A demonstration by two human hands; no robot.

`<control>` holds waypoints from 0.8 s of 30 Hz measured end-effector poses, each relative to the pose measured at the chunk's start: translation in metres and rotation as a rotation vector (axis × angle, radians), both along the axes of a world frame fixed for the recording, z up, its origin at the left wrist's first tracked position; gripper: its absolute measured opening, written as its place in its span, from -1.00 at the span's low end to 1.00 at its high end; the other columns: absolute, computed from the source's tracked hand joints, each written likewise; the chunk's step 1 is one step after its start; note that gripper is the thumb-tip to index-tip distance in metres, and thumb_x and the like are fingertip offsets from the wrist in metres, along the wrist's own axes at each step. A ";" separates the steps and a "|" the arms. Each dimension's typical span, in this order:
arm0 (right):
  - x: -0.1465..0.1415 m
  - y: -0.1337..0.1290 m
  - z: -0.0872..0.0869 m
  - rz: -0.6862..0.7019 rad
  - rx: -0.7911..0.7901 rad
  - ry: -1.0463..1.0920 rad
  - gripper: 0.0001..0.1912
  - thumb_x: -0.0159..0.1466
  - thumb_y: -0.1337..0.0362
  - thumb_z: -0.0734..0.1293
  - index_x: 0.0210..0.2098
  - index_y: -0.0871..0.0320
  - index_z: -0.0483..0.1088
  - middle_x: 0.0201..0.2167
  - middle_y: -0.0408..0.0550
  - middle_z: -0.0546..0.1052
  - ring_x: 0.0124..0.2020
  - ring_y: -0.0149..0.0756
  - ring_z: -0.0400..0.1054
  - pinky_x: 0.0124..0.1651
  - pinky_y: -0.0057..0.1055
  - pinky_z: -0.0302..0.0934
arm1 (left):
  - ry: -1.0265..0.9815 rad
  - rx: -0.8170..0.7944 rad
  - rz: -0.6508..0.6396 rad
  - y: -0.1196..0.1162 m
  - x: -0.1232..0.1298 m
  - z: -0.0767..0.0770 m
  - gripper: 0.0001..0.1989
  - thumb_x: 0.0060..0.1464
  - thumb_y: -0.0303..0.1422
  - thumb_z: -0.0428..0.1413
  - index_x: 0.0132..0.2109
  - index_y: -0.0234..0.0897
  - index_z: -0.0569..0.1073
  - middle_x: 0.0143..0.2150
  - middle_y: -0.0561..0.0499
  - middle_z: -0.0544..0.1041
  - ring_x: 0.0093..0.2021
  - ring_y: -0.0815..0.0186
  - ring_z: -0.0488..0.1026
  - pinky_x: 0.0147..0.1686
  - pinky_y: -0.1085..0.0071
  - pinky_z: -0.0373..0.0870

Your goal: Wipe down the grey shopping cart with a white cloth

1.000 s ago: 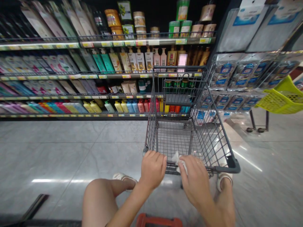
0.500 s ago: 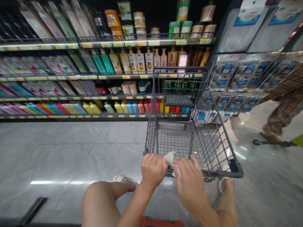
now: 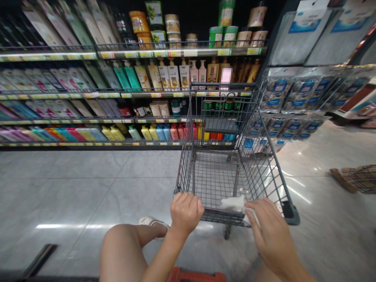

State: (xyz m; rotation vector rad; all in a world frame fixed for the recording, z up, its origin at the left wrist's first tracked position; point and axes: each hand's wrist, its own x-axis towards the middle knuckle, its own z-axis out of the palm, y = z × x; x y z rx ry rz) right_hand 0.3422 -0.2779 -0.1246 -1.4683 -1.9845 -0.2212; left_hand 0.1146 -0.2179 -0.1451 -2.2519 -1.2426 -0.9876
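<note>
A dark grey wire shopping cart (image 3: pixel 216 176) stands in front of my knees with its basket bare. My left hand (image 3: pixel 185 214) is closed in a fist around the near rim, close to its left corner. Farther right along the same rim, my right hand (image 3: pixel 268 223) is closed on a white wipe (image 3: pixel 233 203). Part of the wipe sticks out to the left over the rim, and a bit shows below my fingers. The rim under my right palm is hidden.
Beyond the cart rise shelves (image 3: pixel 152 94) of bottles and jars. Bagged goods (image 3: pixel 299 94) hang at the right. Another person's leg in plaid trousers (image 3: pixel 361 180) shows at the right edge. A red-orange seat edge (image 3: pixel 196 275) lies below me, over grey tiles (image 3: pixel 88 188).
My right hand has slid right along the rim with the wipe, away from my left hand, which keeps its hold. The other person has moved farther out of view at the right.
</note>
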 end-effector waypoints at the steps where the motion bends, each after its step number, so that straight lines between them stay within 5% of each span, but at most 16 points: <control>1: 0.009 -0.003 0.003 -0.033 0.039 0.025 -0.83 0.36 0.28 0.12 -0.21 0.12 0.32 -0.33 -0.05 0.50 -0.24 -0.22 0.39 0.05 -0.20 0.15 | 0.003 -0.004 0.001 0.000 -0.001 0.000 -0.65 0.16 -0.48 -0.12 -0.58 -0.22 0.29 -0.63 0.06 0.28 -0.54 0.34 0.19 -0.44 0.32 0.08; 5: 0.042 -0.016 0.008 -0.215 0.159 0.121 -0.84 0.33 0.23 0.18 -0.21 0.14 0.34 -0.30 0.01 0.49 -0.25 -0.23 0.40 -0.17 -0.33 0.23 | 0.007 -0.021 0.006 0.002 -0.005 0.002 -0.65 0.16 -0.48 -0.11 -0.58 -0.21 0.28 -0.62 0.07 0.28 -0.53 0.34 0.19 -0.44 0.33 0.09; 9: 0.048 -0.016 -0.012 -0.141 0.176 0.048 -0.87 0.32 0.29 0.18 -0.24 0.15 0.34 -0.34 0.00 0.50 -0.25 -0.20 0.38 -0.03 -0.20 0.20 | -0.006 -0.040 0.009 0.002 -0.011 0.002 -0.66 0.16 -0.50 -0.10 -0.57 -0.21 0.29 -0.62 0.07 0.30 -0.52 0.33 0.20 -0.43 0.33 0.09; 14: 0.018 -0.003 -0.030 -0.106 0.187 0.002 -0.91 0.28 0.39 0.20 -0.31 0.13 0.33 -0.44 -0.09 0.50 -0.35 -0.27 0.34 -0.01 -0.17 0.17 | -0.045 -0.057 0.010 0.002 -0.018 0.001 -0.66 0.16 -0.53 -0.08 -0.58 -0.22 0.25 -0.62 0.08 0.29 -0.53 0.35 0.19 -0.45 0.33 0.07; 24: -0.038 0.008 -0.016 -0.078 0.305 -0.042 -0.89 0.24 0.39 0.30 -0.42 0.13 0.33 -0.59 -0.15 0.45 -0.50 -0.34 0.30 -0.25 -0.34 0.19 | -0.074 -0.068 0.017 0.003 -0.045 0.000 -0.67 0.14 -0.56 -0.08 -0.58 -0.23 0.23 -0.62 0.10 0.29 -0.55 0.39 0.19 -0.47 0.35 0.09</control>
